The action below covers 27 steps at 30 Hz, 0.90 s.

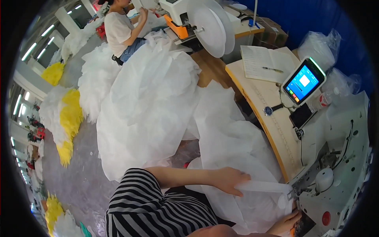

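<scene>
Thin white nonwoven fabric (227, 134) is draped across my lap and up to the white sewing machine (335, 189) on the right. Over it runs a narrow white strip (264, 186), reaching the metal parts beside the machine's head. My left hand (229, 179) is closed on the strip's near end, its thumb and fingertips pointing toward the machine. Lower down, my right hand (285, 224) rests at the fabric's edge close to the machine base, fingers bent and pressed together on the cloth. Part of that hand is cut off by the frame's lower edge.
A wooden worktable (272, 134) carries an open notebook (262, 63), pen, wristwatch (272, 109), phone (302, 115) and lit control screen (303, 83). Large white fabric piles (146, 106) stand to the left. Beyond them a co-worker (120, 29) sits at another machine. Yellow fabric (71, 114) lies farther left.
</scene>
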Available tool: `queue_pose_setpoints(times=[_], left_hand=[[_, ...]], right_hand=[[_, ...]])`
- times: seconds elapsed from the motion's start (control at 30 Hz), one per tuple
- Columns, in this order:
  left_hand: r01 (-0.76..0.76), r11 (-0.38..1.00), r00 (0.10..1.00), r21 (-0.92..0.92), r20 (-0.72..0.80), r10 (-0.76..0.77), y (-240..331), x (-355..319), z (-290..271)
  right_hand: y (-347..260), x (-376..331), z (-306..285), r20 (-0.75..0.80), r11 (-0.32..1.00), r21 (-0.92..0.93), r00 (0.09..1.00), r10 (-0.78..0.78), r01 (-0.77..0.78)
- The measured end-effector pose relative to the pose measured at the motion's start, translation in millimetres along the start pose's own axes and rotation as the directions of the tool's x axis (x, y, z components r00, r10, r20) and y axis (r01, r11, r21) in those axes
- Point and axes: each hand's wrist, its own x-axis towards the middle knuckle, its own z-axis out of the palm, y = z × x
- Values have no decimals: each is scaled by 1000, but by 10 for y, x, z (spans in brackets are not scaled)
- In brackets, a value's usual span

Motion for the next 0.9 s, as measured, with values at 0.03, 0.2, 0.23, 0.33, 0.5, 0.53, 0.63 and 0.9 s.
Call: queue_pose_setpoints(times=[0.03, 0.2, 0.23, 0.33, 0.5, 0.53, 0.63, 0.9], left_hand=[[-8, 1000, 1000, -13, 5, 8, 0, -21, -5], [126, 989, 992, 79, 17, -127, -106, -199, -216], [116, 991, 993, 68, 31, -118, -117, -175, -242], [158, 902, 981, -403, 171, -96, 19, -60, -250], [35, 997, 997, 62, 63, -39, -90, -61, -113], [-3, 999, 1000, 54, 13, 2, -129, 37, -205], [123, 992, 989, -24, -78, -125, 4, 317, -580], [109, 974, 945, -200, 325, -39, 326, 966, -956]], right_hand=[[130, -31, 30, -4, 1000, -15, 1000, 2, -2], [215, -90, -4, -25, 996, -13, 996, -91, 91], [223, -97, -50, -37, 995, -37, 995, -97, 96], [138, -136, 7, 66, 983, 180, 997, -33, 20], [250, -53, 50, -4, 915, 404, 1000, 14, -11], [152, -48, -9, -1, 928, 373, 1000, 2, -2], [91, -15, -205, 111, 934, 357, 994, -10, -30], [585, -446, -653, 491, 188, 790, 787, 375, -583]])
